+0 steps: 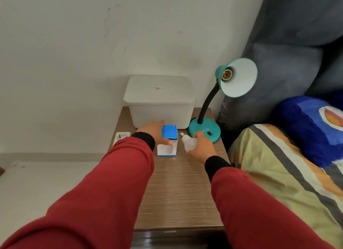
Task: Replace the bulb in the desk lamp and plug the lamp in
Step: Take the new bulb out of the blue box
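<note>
Looking down from the head camera onto a narrow wood-grain bedside table (178, 193) against a pale wall. Right hand (201, 148) in a red sleeve with black cuff, curled around a white frosted light bulb (188, 143), thumb on one side of the globe and fingers on the other, metal screw base pointing up-left toward the wall. Bulb low over the tabletop, just in front of the lamp base; contact with the surface impossible to tell. Left hand (155, 132) resting against the side of a small blue-and-white cardboard bulb box (168, 144), thumb pressed on the box's front face, remaining fingers hidden behind it, so a full clasp impossible to confirm. Box lying on the table just left of the bulb.

Teal gooseneck desk lamp (205, 132) standing at the table's rear right corner, black flexible neck curving up to a teal cone shade (239, 78) tilted toward the camera, brass socket (226, 74) inside bare and unfilled. Black rocker switch visible on the round base. White lidded plastic storage bin (159, 102) at the back of the table, touching the wall. White power strip (121, 136) at the table's left edge, partly hidden by the left sleeve. Grey padded headboard, striped bedding and blue cushion to the right.
</note>
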Demonstrator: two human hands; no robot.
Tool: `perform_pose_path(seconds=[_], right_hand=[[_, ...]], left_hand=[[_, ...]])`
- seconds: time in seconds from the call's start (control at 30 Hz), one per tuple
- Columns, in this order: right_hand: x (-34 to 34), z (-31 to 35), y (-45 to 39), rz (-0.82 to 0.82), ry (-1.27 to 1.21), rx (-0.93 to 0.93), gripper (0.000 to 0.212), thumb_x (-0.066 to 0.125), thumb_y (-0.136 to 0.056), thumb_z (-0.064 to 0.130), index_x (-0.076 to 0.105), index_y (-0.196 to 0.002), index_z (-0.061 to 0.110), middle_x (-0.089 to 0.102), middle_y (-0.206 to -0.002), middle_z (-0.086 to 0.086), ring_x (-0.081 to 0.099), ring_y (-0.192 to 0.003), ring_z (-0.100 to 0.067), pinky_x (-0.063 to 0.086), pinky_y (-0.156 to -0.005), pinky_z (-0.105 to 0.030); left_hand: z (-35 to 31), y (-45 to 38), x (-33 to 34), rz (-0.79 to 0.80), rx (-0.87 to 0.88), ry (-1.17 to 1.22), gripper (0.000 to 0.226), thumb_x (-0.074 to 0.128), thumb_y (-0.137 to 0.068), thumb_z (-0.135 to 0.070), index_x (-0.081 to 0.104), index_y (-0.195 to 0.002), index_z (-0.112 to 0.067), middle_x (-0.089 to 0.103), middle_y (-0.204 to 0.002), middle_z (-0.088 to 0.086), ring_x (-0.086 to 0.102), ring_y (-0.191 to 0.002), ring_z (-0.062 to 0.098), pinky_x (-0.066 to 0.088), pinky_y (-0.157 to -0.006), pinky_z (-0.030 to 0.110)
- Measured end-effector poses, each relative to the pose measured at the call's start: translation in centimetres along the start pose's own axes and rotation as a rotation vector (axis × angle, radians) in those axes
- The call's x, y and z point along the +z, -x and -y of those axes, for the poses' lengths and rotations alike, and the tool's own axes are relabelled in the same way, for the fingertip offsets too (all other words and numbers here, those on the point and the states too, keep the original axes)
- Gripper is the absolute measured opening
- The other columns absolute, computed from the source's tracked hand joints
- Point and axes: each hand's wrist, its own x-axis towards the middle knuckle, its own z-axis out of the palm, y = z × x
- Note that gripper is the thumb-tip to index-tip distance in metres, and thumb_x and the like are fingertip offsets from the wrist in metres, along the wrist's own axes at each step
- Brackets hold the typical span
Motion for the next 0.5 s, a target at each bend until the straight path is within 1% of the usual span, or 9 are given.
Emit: perform_pose_path(seconds=[0.1,0.17,0.27,0.5], right_hand=[[0.3,-0.6,-0.3,0.042,0.002,0.009,0.059,0.075,-0.076,0.010,0.046,-0.127,0.011,0.055,-0.126,-0.015,0.053,-0.116,-0.028,0.044,-0.096,-0.033],[0.5,-1.0,-0.5,0.065,-0.008,0.021,0.063,0.076,-0.075,0.012,0.045,-0.131,0.012,0.055,-0.129,-0.013,0.053,-0.119,-0.027,0.042,-0.098,-0.031],[0.8,-1.4,-0.6,0.078,-0.019,0.040,0.064,0.076,-0.076,0.014,0.045,-0.133,0.013,0.055,-0.130,-0.012,0.053,-0.120,-0.026,0.042,-0.098,-0.030],[1.5,-2.4,-1.1,0.112,-0.027,0.080,0.068,0.077,-0.075,0.020,0.043,-0.134,0.014,0.053,-0.132,-0.012,0.051,-0.121,-0.026,0.043,-0.099,-0.033]], left_hand=[[0.4,-0.6,0.3,0.006,0.005,0.020,0.091,0.064,-0.080,-0.054,0.019,-0.150,-0.017,0.038,-0.147,0.010,0.039,-0.133,0.028,0.037,-0.107,0.041],[0.6,-0.9,0.5,0.001,0.006,0.019,0.091,0.063,-0.081,-0.054,0.018,-0.151,-0.018,0.037,-0.148,0.010,0.038,-0.134,0.028,0.036,-0.108,0.040],[0.8,-1.1,1.0,-0.015,0.010,0.015,0.089,0.062,-0.082,-0.054,0.018,-0.151,-0.018,0.035,-0.149,0.008,0.037,-0.135,0.027,0.034,-0.108,0.038],[1.1,-1.4,1.5,-0.067,0.028,0.036,0.085,0.063,-0.083,-0.052,0.022,-0.150,-0.019,0.039,-0.146,0.006,0.039,-0.133,0.025,0.036,-0.107,0.037]])
